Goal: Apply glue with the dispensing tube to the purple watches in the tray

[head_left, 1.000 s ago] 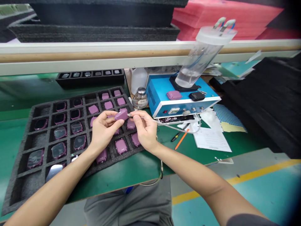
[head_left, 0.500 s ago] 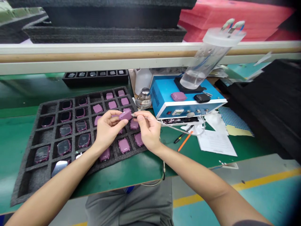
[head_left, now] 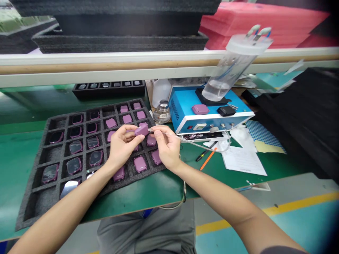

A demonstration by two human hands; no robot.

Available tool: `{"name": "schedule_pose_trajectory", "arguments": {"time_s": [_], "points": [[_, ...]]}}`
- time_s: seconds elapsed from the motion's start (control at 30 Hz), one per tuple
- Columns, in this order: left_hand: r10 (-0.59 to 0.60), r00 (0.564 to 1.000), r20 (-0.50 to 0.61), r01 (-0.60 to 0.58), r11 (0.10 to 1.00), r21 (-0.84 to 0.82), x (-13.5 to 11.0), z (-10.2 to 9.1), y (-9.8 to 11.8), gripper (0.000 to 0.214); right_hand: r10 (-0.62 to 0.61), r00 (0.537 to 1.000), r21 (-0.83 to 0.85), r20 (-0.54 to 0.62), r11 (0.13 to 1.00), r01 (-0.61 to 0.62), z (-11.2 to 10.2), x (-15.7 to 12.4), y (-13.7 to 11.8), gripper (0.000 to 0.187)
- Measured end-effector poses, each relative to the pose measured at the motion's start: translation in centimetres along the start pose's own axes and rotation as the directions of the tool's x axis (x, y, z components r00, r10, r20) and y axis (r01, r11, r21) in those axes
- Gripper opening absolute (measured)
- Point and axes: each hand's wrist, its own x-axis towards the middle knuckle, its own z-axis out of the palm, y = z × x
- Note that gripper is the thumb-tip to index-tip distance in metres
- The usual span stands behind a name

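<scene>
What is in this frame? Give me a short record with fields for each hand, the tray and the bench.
Left hand: pinches a purple case above the tray.
Right hand: holds a thin probe, tip at the case's end.
Foam tray: dark grid; cases back up on the right, screen up on the left; some cells bare.
Blue box: carries a clear cylinder, a second purple case and a black case.
Nearby: glass bottle, papers, pens.
</scene>
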Motion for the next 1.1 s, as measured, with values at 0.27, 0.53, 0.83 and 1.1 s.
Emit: {"name": "schedule_pose_trajectory", "arguments": {"time_s": [0.27,0.53,0.83,1.1], "points": [[0.0,1.0,0.009,0.0,1.0,0.012,0.2,-0.1,0.1,0.047,0.017,1.0,0.022,0.006,1.0,-0.017,0.2,0.3,0.0,0.022],[-0.019,1.0,0.012,0.018,0.999,0.045,0.0,0.2,-0.3,0.051,0.002,1.0,0.022,0.03,1.0,-0.003,0.0,0.1,-0.1,0.021],[0.102,0.985,0.141,-0.164,0.815,0.556,2.5,-2.5,-0.1,0.043,0.067,0.998,0.004,-0.005,0.998,-0.066,-0.1,-0.9,-0.6,0.025],[0.101,0.984,-0.144,0.101,0.341,0.934,11.7,-7.8,0.3,0.026,0.075,0.997,0.0,-0.012,0.997,-0.075,0.1,-1.1,-0.8,0.029]]}}
